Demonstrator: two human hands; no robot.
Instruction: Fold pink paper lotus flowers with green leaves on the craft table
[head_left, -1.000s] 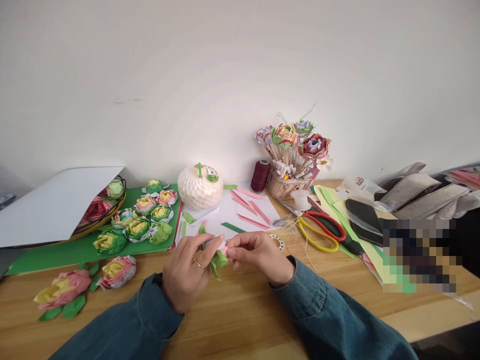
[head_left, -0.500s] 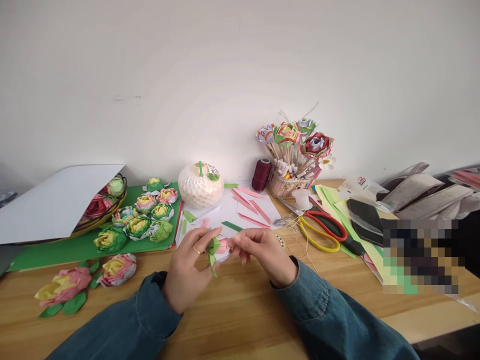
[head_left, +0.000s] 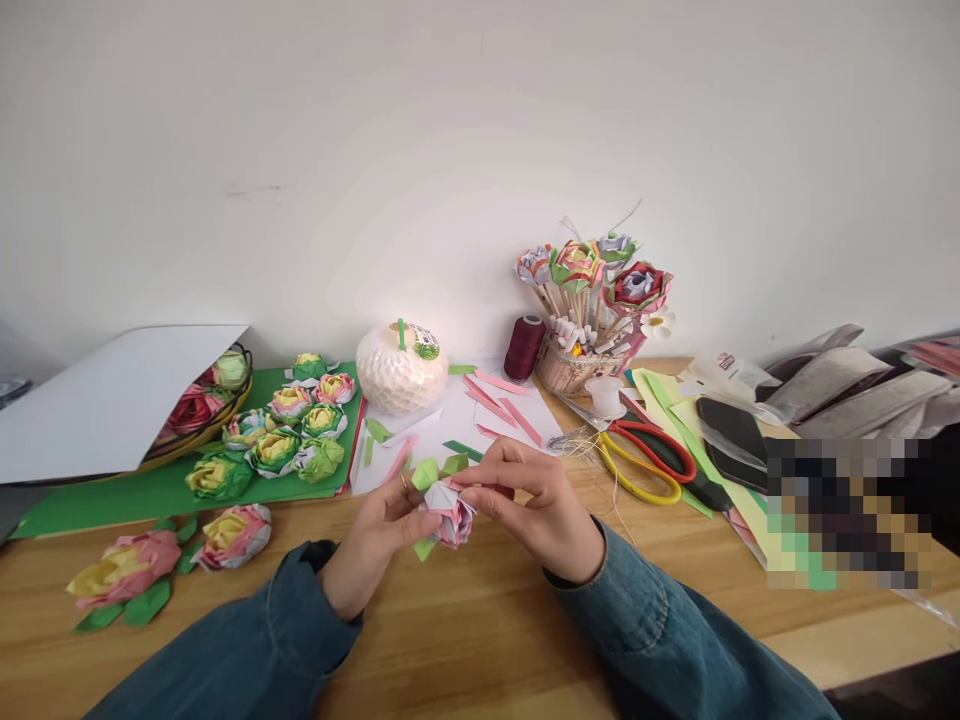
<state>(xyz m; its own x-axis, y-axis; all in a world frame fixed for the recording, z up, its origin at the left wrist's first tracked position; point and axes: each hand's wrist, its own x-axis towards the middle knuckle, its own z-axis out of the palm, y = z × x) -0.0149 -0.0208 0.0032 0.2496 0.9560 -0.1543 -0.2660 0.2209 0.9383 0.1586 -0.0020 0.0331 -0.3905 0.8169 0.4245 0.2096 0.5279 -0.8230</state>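
A small folded paper flower (head_left: pixel 448 510), pink and white with green leaf points, is held just above the wooden table (head_left: pixel 480 620) between both my hands. My left hand (head_left: pixel 375 540), with a ring on one finger, grips its left side and underside. My right hand (head_left: pixel 534 505) pinches its upper right edge with thumb and fingertips. Both sleeves are blue denim. Behind the flower lies a white sheet (head_left: pixel 457 425) with pink and green paper strips.
Finished paper flowers (head_left: pixel 289 435) sit on a green sheet at left, two more (head_left: pixel 169 565) near the front edge, others in a basket under white card (head_left: pixel 112 395). Behind: a netted round fruit (head_left: pixel 399 372), a thread spool (head_left: pixel 523 348), a flower bouquet (head_left: pixel 592 300), scissors (head_left: pixel 649 455), coloured paper at right.
The paper flower has been turned over in my hands, its pink and white petals now facing me. Both hands have lifted slightly and shifted right.
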